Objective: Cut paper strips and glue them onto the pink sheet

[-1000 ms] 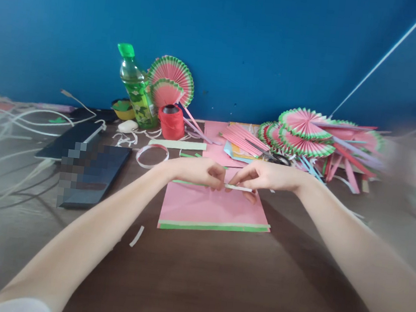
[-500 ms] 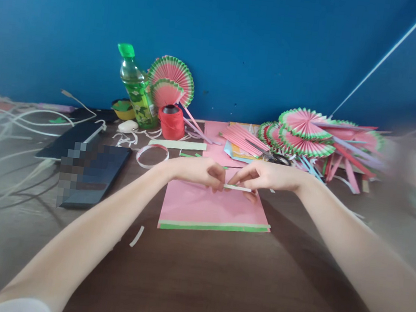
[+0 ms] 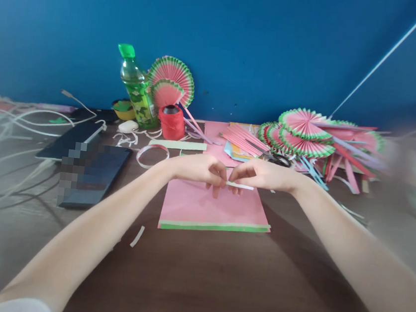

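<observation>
Above a pink sheet of paper, my left hand and my right hand meet fingertip to fingertip. Between them runs a narrow white strip, lying roughly level. My right hand pinches it from above. The left thumb and finger close on its left end, partly hiding it. Along the near edge of the sheet lies a band of green and pale green. The far part of the sheet is behind my hands.
Scissors, thin pink rods and pleated pink-and-green paper fans lie at the back right. A green bottle, a red spool and a tape roll stand back left. A dark flat device and cables are left; a scrap strip lies nearer.
Both hands have lifted very slightly, and their fingers have shifted along the white strip. The pink sheet has stayed in place.
</observation>
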`<state>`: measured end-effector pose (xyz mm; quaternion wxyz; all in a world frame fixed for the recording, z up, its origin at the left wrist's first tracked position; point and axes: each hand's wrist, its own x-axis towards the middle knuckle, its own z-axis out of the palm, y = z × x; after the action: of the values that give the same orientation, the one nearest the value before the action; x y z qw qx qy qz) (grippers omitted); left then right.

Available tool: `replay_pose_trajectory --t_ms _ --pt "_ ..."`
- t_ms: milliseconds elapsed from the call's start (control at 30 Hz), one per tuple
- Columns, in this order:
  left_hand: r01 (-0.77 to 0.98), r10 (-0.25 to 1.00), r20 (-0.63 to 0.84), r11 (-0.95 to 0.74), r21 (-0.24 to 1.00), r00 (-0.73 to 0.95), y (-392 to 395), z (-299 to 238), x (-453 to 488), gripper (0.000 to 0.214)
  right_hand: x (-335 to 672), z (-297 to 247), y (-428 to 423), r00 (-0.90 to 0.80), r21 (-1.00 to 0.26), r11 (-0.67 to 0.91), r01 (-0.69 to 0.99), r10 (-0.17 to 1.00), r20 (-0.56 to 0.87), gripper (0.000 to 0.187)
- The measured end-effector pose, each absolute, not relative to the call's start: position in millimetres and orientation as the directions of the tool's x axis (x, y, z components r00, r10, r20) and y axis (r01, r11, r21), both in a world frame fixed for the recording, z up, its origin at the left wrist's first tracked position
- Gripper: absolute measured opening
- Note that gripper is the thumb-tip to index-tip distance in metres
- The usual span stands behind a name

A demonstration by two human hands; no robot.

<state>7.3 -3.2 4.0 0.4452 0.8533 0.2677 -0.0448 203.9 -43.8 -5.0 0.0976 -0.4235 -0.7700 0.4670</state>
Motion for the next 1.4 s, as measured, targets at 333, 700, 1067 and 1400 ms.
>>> replay_pose_trajectory --t_ms 333,700,1067,1400 --pt "0.453 0.378 -0.305 -0.411 0.791 0.874 -3.1 4.7 5.7 0.017 201.7 -1.0 -47.3 -0.6 -0.804 0.186 0.565 0.762 -0.245 0.016" --pt "0.452 0.408 -0.285 -0.406 0.794 0.868 -3.8 3.5 5.3 0.015 200.4 -2.4 -47.6 -0.623 -0.81 0.203 0.551 0.746 -0.236 0.015" --pt "0.442 0.387 -0.289 -0.403 0.801 0.876 -3.7 2.9 5.8 0.012 199.6 -2.9 -47.9 -0.627 -0.809 0.205 0.551 0.742 -0.239 0.014" --pt "0.462 0.393 -0.305 -0.41 0.786 0.868 -4.6 4.3 6.5 0.01 199.5 -4.4 -47.9 -0.631 -0.813 0.201 0.547 0.737 -0.242 0.015"
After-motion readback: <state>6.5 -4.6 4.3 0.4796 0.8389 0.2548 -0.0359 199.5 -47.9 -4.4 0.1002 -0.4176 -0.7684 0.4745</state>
